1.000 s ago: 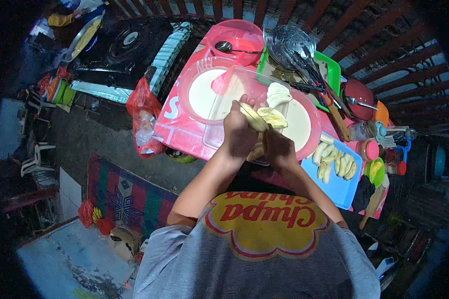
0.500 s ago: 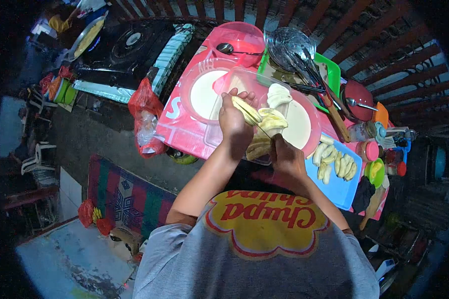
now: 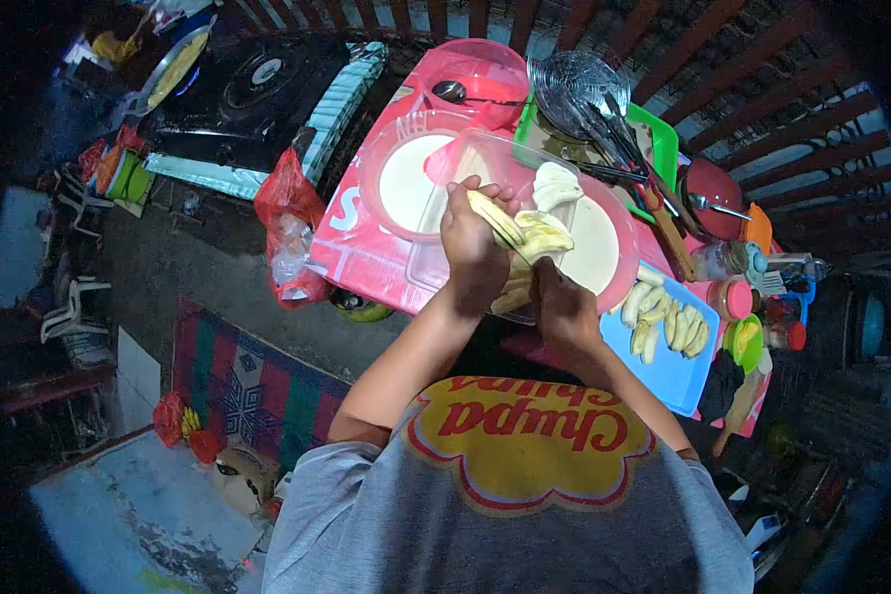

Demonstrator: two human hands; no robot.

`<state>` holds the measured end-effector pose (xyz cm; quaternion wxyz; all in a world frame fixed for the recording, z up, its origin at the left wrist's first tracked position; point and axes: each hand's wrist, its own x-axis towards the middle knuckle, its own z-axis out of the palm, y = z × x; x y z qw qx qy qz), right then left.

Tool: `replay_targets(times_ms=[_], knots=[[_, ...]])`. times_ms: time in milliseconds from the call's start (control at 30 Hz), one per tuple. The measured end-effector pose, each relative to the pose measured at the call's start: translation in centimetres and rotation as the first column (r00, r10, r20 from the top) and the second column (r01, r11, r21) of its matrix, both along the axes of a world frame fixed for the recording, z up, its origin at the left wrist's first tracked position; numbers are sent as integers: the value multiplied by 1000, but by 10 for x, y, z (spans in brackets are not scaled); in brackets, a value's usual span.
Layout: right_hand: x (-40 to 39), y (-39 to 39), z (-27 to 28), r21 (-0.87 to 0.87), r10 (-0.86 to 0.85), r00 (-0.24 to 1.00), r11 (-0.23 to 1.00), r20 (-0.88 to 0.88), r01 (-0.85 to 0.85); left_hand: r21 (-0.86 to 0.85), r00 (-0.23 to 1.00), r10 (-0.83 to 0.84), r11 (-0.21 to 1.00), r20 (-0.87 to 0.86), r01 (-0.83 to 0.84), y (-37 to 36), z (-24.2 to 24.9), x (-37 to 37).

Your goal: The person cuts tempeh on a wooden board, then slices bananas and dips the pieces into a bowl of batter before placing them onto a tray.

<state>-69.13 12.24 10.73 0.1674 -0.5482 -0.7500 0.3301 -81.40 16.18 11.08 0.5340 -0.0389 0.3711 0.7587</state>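
Note:
My left hand (image 3: 471, 249) grips a peeled banana (image 3: 498, 219) above a clear plastic container (image 3: 445, 188) that holds several banana pieces (image 3: 549, 188). My right hand (image 3: 562, 305) is closed just right of it, at the banana's lower end; a thin knife appears to run between the hands, but the blade is hard to see. Both hands hover over the near edge of the pink table (image 3: 351, 247).
Two pink bowls of pale batter (image 3: 403, 183) (image 3: 596, 247) flank the container. A blue board (image 3: 673, 371) with peeled bananas (image 3: 663, 317) lies at right. A green tray (image 3: 653, 134) with wire skimmer and tongs sits behind, a gas stove (image 3: 238, 89) at left, and a red plastic bag (image 3: 285, 233).
My right hand drew back toward me half a second ago, then came up again to the banana. My left hand with the banana stayed nearly in place.

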Motion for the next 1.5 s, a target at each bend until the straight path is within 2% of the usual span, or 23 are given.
replay_targets(times_ms=[67,100,167,200,267,300,367,600,667,700,767,800,867,900,967,1000,1067,1100,1167,1233,1367,1500], knots=[[-8,6,9,-230,7,998,973,70,9,1,999,-32,999,9,32,0,1,2],[-5,6,9,-230,3,998,973,68,12,-3,999,-21,1000,31,21,1,1,0],[0,5,7,-67,110,990,992,84,-105,-7,999,-8,1000,51,9,2,1,-2],[0,4,1,-68,111,990,992,84,-106,0,999,-25,1000,47,25,1,-1,-3],[-1,1,-11,-64,19,987,998,-161,-30,6,998,-42,999,44,42,-1,-3,-2],[-1,4,-10,-64,17,987,998,-161,-28,16,997,-50,999,61,49,-3,-3,0],[-1,10,-7,18,236,951,969,200,-245,24,995,-62,998,79,60,-4,-3,2],[5,5,-8,-5,285,955,958,84,-286,24,988,-80,997,136,78,-2,-9,-1],[7,8,-26,199,329,928,911,176,-361,52,984,-75,996,161,67,-2,-9,-1],[7,8,-22,200,330,928,911,173,-362,34,984,-76,997,161,72,-3,-4,-2],[11,5,-9,13,346,927,936,145,-351,16,983,-79,997,163,77,-4,-2,-2],[13,5,-12,12,346,927,936,147,-351,0,981,-81,997,179,82,-4,-4,-1],[15,5,-26,179,389,914,897,116,-405,-17,977,-82,996,195,87,-4,-5,0],[14,6,-30,178,390,913,896,116,-406,-26,977,-92,995,194,99,-4,-5,0],[10,9,-34,358,375,893,821,249,-444,-37,976,-101,993,193,110,-4,-7,0],[10,10,-29,360,374,894,821,247,-443,-21,969,-99,994,225,107,-4,-8,0],[11,11,-12,113,419,901,895,114,-431,-4,961,-99,995,257,104,-2,-11,0],[13,10,-17,112,419,901,895,115,-431,10,961,-120,993,247,122,-3,-10,0],[17,7,-32,262,358,919,883,163,-390,22,961,-137,991,239,136,-4,-8,1],[14,8,-33,247,334,922,893,195,-376,-43,948,-177,980,266,195,-6,-4,1],[5,13,-34,198,226,920,934,321,-298,-35,938,-187,978,292,206,-4,-10,2],[0,22,-55,152,170,956,966,237,-209,-40,936,-161,982,313,182,-4,-10,2]])
